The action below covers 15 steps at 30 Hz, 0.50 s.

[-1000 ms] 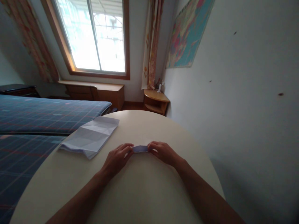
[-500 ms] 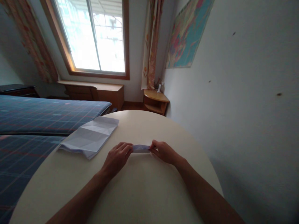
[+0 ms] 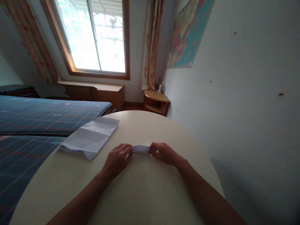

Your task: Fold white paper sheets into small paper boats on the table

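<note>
Between my hands is a narrow strip of folded white paper (image 3: 140,150), held level at or just over the tabletop. My left hand (image 3: 119,155) pinches its left end, and my right hand (image 3: 162,152) pinches the right end with thumb and fingers. The fingertips cover both ends of the paper. To the left of my left hand lie creased white sheets (image 3: 95,134), stacked loosely, with one corner hanging near the table's left edge.
The round cream table (image 3: 140,193) carries all the paper. A blue plaid mattress (image 3: 47,114) adjoins it on the left. On the right rises a white wall (image 3: 246,125). Beyond the table stand a small wooden corner stand (image 3: 157,96) and a wooden desk (image 3: 110,87) under the window.
Both hands and the folded paper have shifted very slightly to the left. The paper's front face appears tilted a little differently. The loose sheets have stayed where they were.
</note>
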Each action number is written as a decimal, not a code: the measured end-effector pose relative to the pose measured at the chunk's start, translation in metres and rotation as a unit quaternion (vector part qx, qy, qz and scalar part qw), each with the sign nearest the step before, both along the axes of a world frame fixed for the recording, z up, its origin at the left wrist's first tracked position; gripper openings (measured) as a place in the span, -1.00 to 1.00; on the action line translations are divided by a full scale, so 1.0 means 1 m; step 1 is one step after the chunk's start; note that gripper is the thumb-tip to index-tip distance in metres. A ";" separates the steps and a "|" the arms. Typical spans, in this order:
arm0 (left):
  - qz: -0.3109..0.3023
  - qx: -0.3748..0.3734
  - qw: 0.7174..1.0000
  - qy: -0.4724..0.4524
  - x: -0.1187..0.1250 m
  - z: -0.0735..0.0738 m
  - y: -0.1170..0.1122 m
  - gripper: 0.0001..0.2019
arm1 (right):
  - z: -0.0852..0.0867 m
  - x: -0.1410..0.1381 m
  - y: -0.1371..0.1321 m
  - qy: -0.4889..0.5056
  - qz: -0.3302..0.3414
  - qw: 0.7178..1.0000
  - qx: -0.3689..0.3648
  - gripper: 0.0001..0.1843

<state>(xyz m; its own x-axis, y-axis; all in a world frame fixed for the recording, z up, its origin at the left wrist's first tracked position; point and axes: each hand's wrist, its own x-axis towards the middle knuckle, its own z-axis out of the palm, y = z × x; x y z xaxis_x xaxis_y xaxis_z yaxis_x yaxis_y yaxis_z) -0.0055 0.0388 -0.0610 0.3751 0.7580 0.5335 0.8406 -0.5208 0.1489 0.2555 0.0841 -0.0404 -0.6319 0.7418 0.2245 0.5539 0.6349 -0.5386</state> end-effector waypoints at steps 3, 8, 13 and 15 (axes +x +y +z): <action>0.031 0.003 0.999 0.012 0.004 0.001 -0.002 -0.90 | 0.000 -0.001 0.000 -0.009 -0.010 1.000 -0.003 -0.93; 0.042 -0.007 0.998 0.053 0.006 0.002 -0.002 -0.86 | -0.001 0.000 0.001 0.009 0.005 1.000 0.000 -0.91; 0.014 -0.015 0.998 0.053 0.000 0.000 0.001 -0.86 | -0.001 0.001 0.001 0.018 0.013 1.000 0.004 -0.85; 0.011 -0.017 0.999 0.034 0.000 0.001 0.000 -0.86 | -0.001 0.002 0.001 0.017 0.018 1.000 0.016 -0.83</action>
<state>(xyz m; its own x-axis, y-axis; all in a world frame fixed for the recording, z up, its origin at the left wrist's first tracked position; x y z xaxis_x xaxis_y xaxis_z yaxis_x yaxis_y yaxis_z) -0.0059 0.0390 -0.0604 0.3923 0.7840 0.4811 0.8605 -0.4977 0.1093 0.2571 0.0853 -0.0416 -0.6495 0.7110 0.2695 0.5123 0.6711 -0.5360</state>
